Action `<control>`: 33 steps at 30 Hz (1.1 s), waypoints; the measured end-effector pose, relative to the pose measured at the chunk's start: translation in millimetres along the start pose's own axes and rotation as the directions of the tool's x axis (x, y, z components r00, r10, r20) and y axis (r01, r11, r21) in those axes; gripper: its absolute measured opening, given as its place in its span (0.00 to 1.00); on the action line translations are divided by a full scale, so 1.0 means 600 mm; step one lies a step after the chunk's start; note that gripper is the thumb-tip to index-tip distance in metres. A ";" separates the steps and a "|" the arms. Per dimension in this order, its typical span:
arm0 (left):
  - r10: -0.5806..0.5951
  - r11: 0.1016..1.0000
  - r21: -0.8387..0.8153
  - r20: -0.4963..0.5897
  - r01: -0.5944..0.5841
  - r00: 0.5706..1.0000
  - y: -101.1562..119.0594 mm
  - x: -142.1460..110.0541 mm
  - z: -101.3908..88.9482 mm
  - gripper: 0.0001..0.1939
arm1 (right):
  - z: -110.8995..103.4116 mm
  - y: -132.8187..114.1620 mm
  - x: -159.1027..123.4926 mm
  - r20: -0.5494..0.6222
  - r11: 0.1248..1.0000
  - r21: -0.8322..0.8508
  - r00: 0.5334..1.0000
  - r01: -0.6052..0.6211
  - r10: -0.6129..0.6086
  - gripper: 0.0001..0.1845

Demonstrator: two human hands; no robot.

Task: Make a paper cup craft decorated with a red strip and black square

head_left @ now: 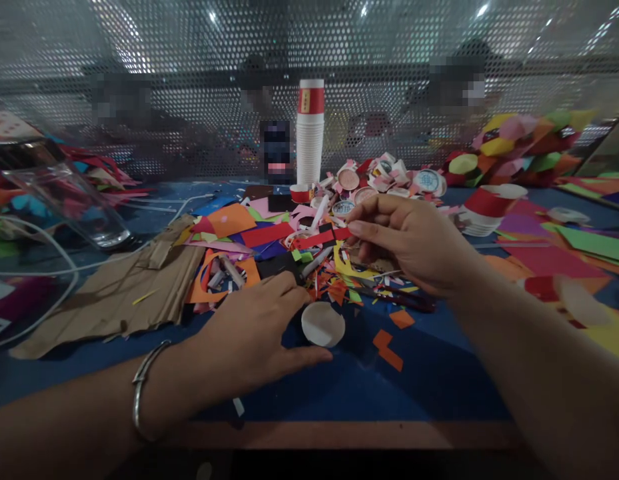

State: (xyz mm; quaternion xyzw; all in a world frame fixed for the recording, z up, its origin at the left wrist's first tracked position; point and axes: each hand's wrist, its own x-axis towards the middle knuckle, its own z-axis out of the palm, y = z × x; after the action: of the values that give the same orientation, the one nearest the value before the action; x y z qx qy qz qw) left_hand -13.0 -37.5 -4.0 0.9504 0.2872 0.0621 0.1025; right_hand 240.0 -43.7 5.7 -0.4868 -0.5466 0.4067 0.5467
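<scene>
My left hand [269, 320] is low over the blue table, its thumb and fingers apart around a small round white paper cup bottom [323, 325]. Whether the fingers touch that disc, I cannot tell. Above the scrap pile, my right hand [399, 233] pinches thumb against forefinger at the end of a red paper strip [316, 239]. A dark piece crosses this strip near my fingertips. Scissors [404, 298] with dark handles lie below my right hand among the cuttings. Several orange paper scraps [389, 351] are scattered right of the disc.
Coloured paper scraps [266, 235] cover the middle. A tall paper cup stack [310, 147] stands behind, beside a heap of cut cup pieces [384, 175]. Torn cardboard [109, 293] and a glass bottle [84, 200] are left; red-white cups [489, 210] are right. Perforated metal screen [189, 53] at back.
</scene>
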 end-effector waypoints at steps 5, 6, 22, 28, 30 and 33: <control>-0.064 0.987 -0.146 0.001 0.064 0.998 0.002 0.006 0.001 0.19 | 0.002 -0.002 -0.002 -0.020 1.000 -0.028 1.000 -0.009 0.008 0.08; -0.074 0.982 -0.177 -0.013 0.071 0.997 0.000 0.007 -0.001 0.19 | 0.003 -0.003 -0.002 -0.019 1.000 -0.026 1.000 -0.007 0.006 0.07; -0.290 0.885 -0.411 -0.117 0.219 0.950 -0.037 0.027 -0.024 0.25 | 0.014 -0.011 -0.014 0.220 0.995 -0.099 0.974 -0.023 0.044 0.13; -0.241 0.856 -0.494 -0.123 0.151 0.963 -0.034 0.023 -0.024 0.22 | 0.021 -0.003 -0.013 0.289 0.966 -0.256 0.951 -0.032 0.108 0.19; -0.224 0.871 -0.475 -0.158 0.125 0.962 -0.035 0.021 -0.022 0.22 | 0.021 0.000 -0.013 0.294 0.958 -0.287 0.949 -0.027 0.115 0.19; -0.209 0.893 -0.438 -0.193 0.107 0.959 -0.034 0.020 -0.020 0.23 | 0.022 0.003 -0.012 0.290 0.946 -0.323 0.950 -0.014 0.113 0.19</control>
State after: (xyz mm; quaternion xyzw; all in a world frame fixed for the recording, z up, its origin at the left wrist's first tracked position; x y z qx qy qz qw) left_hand -16.0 -12.2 3.4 0.8647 0.3536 0.2261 0.2759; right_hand 226.7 -49.5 1.3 -0.5171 -0.6665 0.4014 0.3569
